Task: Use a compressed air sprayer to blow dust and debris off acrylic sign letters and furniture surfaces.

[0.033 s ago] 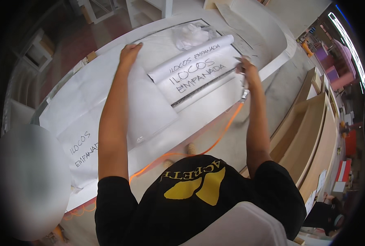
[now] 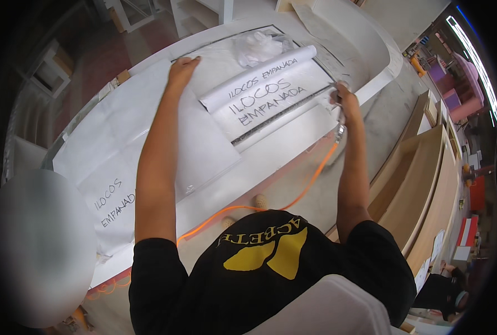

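Observation:
My left hand (image 2: 181, 72) is closed at the far edge of a large white paper sheet (image 2: 198, 142), its fingers pressed together at the sheet's upper corner. On the right, my right hand (image 2: 344, 100) grips an air blow gun (image 2: 339, 115), mostly hidden by the fingers. An orange hose (image 2: 315, 175) runs from its metal fitting. Between my hands a partly rolled paper (image 2: 271, 100) with handwritten lettering lies on a dark-edged panel (image 2: 209, 72). A crumpled clear plastic bag (image 2: 262, 47) sits behind the roll.
The long white worktable (image 2: 282, 151) has a raised, curved rim at the far right. Wooden shelf units (image 2: 410, 178) stand to the right. A blurred pale rounded object (image 2: 42, 245) fills the near left. Another person (image 2: 444, 293) is at the lower right.
My right hand has shifted a little right and toward me with the air blow gun and its hose. My left hand has moved slightly right.

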`<state>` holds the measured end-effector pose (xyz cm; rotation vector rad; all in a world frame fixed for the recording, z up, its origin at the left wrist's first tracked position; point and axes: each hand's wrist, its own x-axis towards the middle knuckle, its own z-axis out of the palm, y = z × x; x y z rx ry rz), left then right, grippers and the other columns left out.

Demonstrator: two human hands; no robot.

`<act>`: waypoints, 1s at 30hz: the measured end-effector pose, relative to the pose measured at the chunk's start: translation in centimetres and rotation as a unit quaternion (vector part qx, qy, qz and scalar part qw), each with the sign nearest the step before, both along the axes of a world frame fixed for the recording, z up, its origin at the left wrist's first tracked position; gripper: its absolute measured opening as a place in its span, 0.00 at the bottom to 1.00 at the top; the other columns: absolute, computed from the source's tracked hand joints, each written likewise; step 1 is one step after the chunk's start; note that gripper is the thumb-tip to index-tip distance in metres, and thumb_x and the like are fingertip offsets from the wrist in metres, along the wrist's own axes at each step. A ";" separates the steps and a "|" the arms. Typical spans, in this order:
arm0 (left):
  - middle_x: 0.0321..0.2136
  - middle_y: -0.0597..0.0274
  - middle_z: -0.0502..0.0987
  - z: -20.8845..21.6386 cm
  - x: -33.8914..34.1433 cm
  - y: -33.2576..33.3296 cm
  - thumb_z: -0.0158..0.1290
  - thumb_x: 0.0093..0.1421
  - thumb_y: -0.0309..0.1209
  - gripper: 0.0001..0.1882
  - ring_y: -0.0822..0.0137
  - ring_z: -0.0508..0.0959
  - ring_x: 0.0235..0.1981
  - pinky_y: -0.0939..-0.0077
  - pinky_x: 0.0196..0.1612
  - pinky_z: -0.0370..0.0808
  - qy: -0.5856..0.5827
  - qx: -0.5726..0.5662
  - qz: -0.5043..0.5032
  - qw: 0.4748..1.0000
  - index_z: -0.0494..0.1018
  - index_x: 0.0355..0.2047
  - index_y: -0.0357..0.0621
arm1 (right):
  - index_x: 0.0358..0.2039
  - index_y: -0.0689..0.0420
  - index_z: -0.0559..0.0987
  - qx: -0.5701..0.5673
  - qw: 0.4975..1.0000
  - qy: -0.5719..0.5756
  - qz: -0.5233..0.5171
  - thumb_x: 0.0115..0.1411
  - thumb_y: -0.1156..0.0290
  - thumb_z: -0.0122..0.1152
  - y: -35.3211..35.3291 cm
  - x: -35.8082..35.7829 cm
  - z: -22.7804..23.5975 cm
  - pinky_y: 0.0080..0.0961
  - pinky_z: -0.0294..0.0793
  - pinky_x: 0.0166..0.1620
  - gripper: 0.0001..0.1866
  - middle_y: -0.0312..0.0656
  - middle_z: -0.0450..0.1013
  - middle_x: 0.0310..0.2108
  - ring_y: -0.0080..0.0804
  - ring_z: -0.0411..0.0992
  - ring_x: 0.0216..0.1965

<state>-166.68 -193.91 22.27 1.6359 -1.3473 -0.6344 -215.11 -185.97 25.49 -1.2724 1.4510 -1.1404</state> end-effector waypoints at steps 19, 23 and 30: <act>0.48 0.46 0.67 -4.0 -33.5 6.4 0.57 0.48 0.38 0.26 0.48 0.63 0.54 0.58 0.58 0.58 -0.268 -0.167 -0.184 0.931 0.69 0.45 0.37 | 0.28 0.62 0.75 0.029 0.997 0.017 -0.063 0.58 0.56 0.51 5.5 -14.4 -2.5 0.24 0.65 0.33 0.18 0.40 0.71 0.22 0.27 0.68 0.26; 0.48 0.44 0.68 -4.5 -35.3 6.4 0.57 0.48 0.34 0.24 0.49 0.65 0.52 0.59 0.56 0.61 -0.264 -0.095 -0.199 0.939 0.69 0.44 0.35 | 0.35 0.62 0.73 0.132 0.981 -0.016 0.142 0.58 0.57 0.52 7.5 -8.9 -1.6 0.27 0.66 0.35 0.18 0.41 0.72 0.28 0.30 0.68 0.29; 0.47 0.47 0.67 -5.0 -34.4 13.0 0.57 0.46 0.36 0.22 0.50 0.64 0.52 0.54 0.54 0.60 -0.296 -0.094 -0.137 0.941 0.70 0.40 0.38 | 0.44 0.62 0.70 0.102 0.947 -0.179 0.246 0.57 0.51 0.55 10.6 -6.1 -5.5 0.28 0.68 0.37 0.26 0.41 0.71 0.31 0.29 0.69 0.34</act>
